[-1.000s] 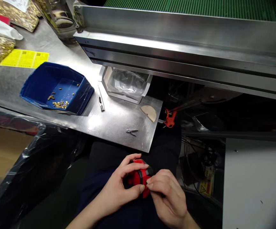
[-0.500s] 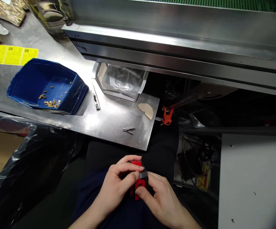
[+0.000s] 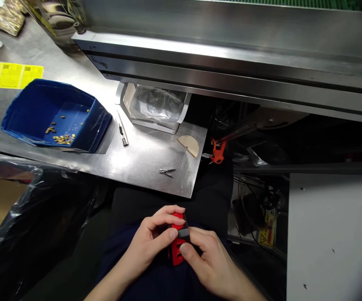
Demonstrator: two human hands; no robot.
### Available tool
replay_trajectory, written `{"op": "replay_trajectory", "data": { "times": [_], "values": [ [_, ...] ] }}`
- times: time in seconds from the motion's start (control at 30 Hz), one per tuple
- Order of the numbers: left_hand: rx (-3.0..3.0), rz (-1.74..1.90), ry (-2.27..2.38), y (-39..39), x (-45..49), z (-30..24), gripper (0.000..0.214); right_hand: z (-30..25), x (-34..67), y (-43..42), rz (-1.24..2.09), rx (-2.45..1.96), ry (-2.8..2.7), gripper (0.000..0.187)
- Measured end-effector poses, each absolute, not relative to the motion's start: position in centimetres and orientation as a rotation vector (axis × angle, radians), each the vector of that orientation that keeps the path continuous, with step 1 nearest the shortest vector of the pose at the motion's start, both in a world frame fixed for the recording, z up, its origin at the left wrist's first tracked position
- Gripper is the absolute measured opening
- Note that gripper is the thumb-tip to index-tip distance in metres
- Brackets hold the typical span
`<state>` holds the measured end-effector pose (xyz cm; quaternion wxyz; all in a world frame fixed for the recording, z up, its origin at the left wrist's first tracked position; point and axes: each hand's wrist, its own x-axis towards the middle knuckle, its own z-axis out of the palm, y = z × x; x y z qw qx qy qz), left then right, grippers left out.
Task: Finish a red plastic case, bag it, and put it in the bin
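Observation:
Both of my hands hold a small red and black plastic part over my lap, below the front edge of the steel table. My left hand wraps its fingers round the part's top and left side. Thumb and fingers of my right hand pinch its right side, closed on it. Holes show in the part's red lower face.
On the steel table stand a blue tray with several small brass pieces, a plastic-lined white box, a small knife, tweezers and a beige half-disc. Black plastic sheeting hangs left. A conveyor frame runs behind.
My hands have turned the red part, so its holed face now shows lower down. The view has shifted slightly, moving the table things leftward.

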<state>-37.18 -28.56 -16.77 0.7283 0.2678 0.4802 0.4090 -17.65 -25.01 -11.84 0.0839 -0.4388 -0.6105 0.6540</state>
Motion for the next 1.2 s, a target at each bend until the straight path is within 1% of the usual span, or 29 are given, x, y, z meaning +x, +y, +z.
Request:
{"op": "replay_trajectory", "data": {
  "times": [0.23,0.4,0.43,0.57,0.7,0.8,0.83,0.9,0.93,1.0,1.1,1.13,1.2],
  "values": [
    [0.555,0.893,1.046,-28.7,-37.3,-16.7,0.025,-12.7,-16.9,-25.0,1.956,-1.547,-1.307,0.032],
    [0.587,0.876,1.054,-28.5,-37.2,-16.5,0.026,-12.0,-16.7,-23.8,1.980,-1.588,-1.393,0.027],
    [0.578,0.872,1.053,-28.5,-37.2,-16.5,0.031,-11.8,-16.7,-23.6,1.978,-1.593,-1.427,0.026],
    [0.512,0.901,1.053,-28.7,-37.0,-16.6,0.064,-11.3,-16.4,-22.8,1.996,-1.613,-1.554,0.020],
    [0.509,0.914,1.050,-28.8,-36.9,-16.9,0.076,-11.3,-16.6,-22.0,1.947,-1.607,-1.722,0.013],
    [0.485,0.923,1.028,-28.8,-36.8,-17.0,0.081,-11.9,-16.8,-21.5,1.667,-1.722,-1.956,0.014],
    [0.472,0.925,1.027,-28.7,-36.9,-16.9,0.082,-12.1,-16.7,-21.4,1.570,-1.765,-2.008,0.015],
    [0.453,0.925,1.029,-28.7,-36.9,-16.7,0.081,-12.6,-16.3,-21.3,1.478,-1.790,-1.997,0.008],
    [0.448,0.922,1.031,-28.6,-37.0,-16.6,0.078,-12.8,-16.0,-21.3,1.495,-1.770,-1.952,0.012],
    [0.443,0.906,1.030,-28.5,-37.1,-16.5,0.070,-13.0,-15.3,-21.5,1.648,-1.677,-1.858,0.024],
    [0.446,0.864,1.010,-28.3,-37.2,-16.4,0.057,-13.0,-14.8,-21.9,1.961,-1.533,-1.711,0.015],
    [0.448,0.857,1.003,-28.2,-37.2,-16.5,0.056,-13.1,-14.9,-22.1,1.983,-1.499,-1.662,0.016],
    [0.452,0.856,0.990,-28.1,-37.3,-16.6,0.059,-13.3,-15.3,-22.4,1.890,-1.432,-1.632,0.014]
  ]
}}
